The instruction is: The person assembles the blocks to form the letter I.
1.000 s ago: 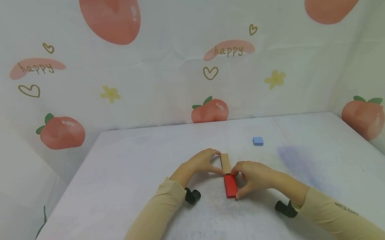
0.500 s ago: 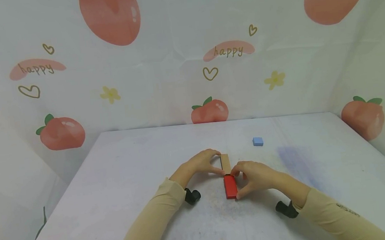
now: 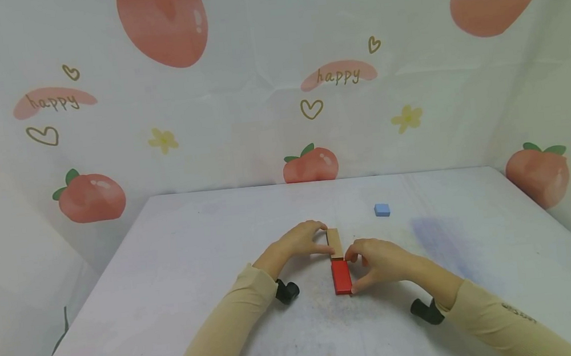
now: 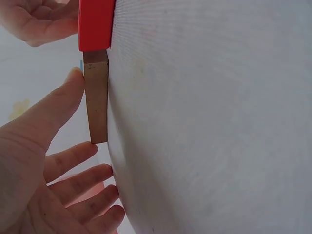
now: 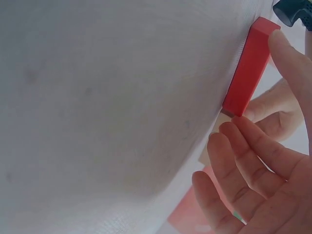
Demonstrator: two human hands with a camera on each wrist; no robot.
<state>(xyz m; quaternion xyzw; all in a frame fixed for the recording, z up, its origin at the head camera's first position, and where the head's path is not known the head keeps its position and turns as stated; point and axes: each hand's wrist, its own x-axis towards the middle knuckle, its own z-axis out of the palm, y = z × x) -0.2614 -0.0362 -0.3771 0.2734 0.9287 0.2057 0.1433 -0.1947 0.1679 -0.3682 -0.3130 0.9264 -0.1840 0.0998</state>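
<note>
A plain wooden block (image 3: 335, 243) and a red block (image 3: 342, 277) lie end to end on the white table, the wooden one farther away. My left hand (image 3: 302, 239) is at the wooden block, index fingertip at its far end and thumb (image 4: 73, 80) against it near the red block. My right hand (image 3: 380, 260) holds the red block lengthwise between its thumb (image 5: 279, 41) at the near end and index finger at the far end. In the right wrist view, the fingers partly hide the wooden block (image 5: 222, 122).
A small blue block (image 3: 382, 210) sits farther back on the table (image 3: 208, 231), right of the hands. Behind the table's back edge hangs a white cloth (image 3: 238, 119) printed with peaches. Black wrist cameras (image 3: 287, 292) are strapped at both wrists.
My left thumb has shifted slightly away from the joint, farther along the wooden block. The right index finger has edged slightly right. Both blocks stay almost where they were.
</note>
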